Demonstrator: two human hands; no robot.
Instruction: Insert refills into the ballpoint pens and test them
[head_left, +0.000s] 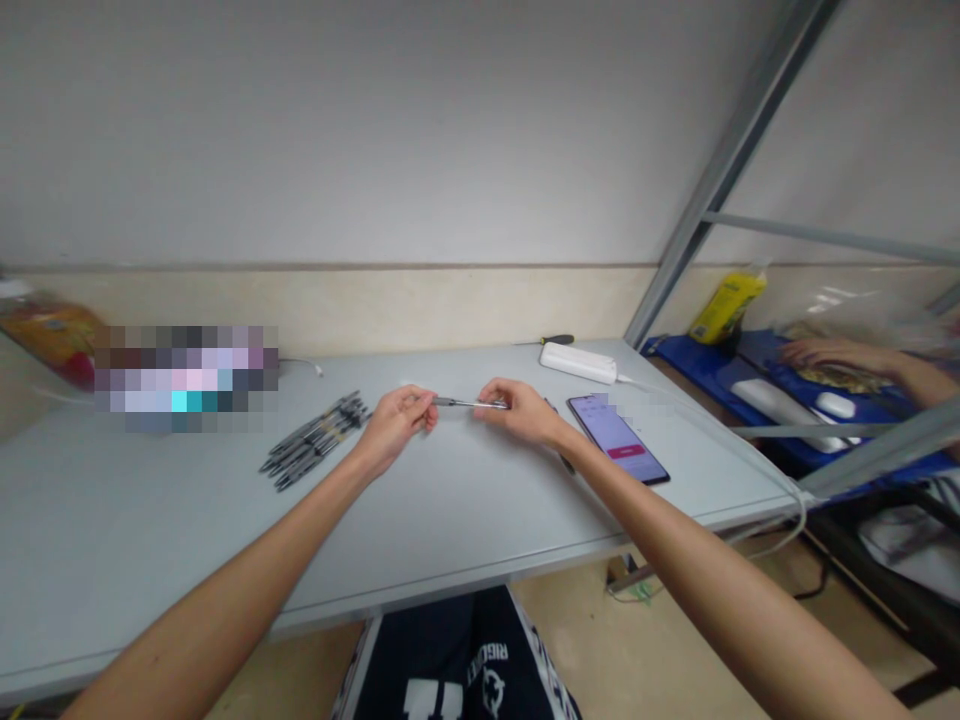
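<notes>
A slim grey pen [452, 402] stretches level between my two hands, a little above the desk. My left hand [399, 425] pinches its thicker grey end between thumb and fingertips. At the other end, my right hand [517, 410] has its fingers closed around the pen's thinner, lighter section; whether that is a refill or part of the barrel I cannot tell. Left of my left hand lies a bunch of several grey pens [315, 440] side by side. Another dark pen-like piece [566, 464] shows partly from under my right wrist.
A lit phone [619, 440] lies right of my right forearm. Behind it are a white power strip [577, 362] with a cable and a screwdriver [557, 340]. Metal frame bars [825, 238] stand at the right; beyond them another person's hand [840, 355] rests over a blue surface [682, 365].
</notes>
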